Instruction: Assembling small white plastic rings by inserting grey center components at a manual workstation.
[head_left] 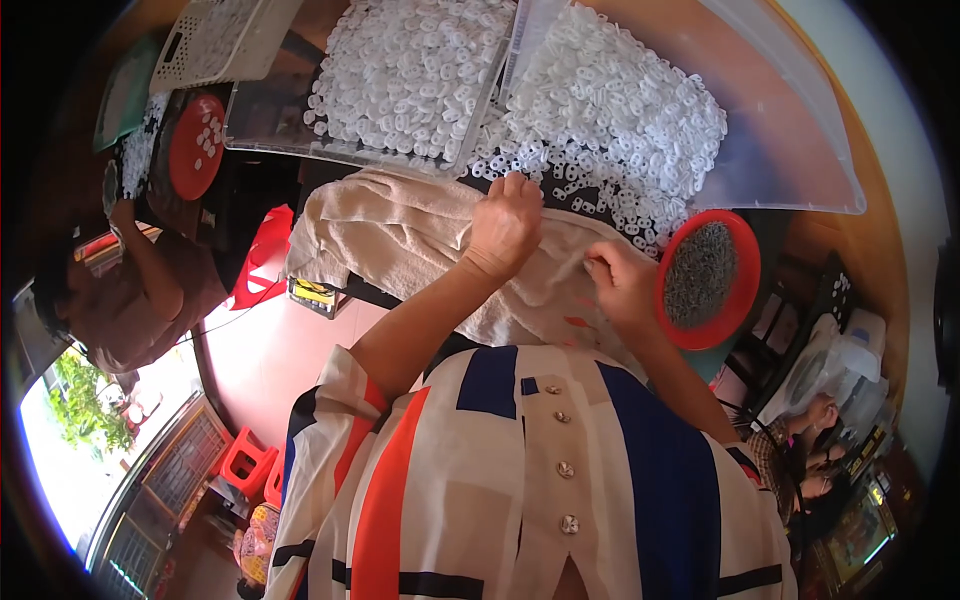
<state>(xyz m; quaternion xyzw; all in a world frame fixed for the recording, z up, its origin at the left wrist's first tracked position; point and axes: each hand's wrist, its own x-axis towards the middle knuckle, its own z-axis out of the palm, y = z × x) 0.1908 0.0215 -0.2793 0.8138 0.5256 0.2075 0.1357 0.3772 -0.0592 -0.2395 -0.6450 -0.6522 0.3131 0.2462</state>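
Beige towel (400, 235) on table: 2 hands (505, 225) (620, 280) by white plastic pcs (600, 110)

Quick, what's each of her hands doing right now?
Left hand: closed in a loose fist, resting on the beige towel.
Right hand: fingers pinched together; holding what, cannot be told.

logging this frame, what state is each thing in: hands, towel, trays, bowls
left hand: closed in a fist, resting on the towel
right hand: fingers pinched together at the towel's edge; what it pinches is too small to tell
beige towel: spread out, rumpled
clear tray: heaped with small white plastic pieces
red bowl: full of small grey pieces
red dish: nearly empty, a few white pieces
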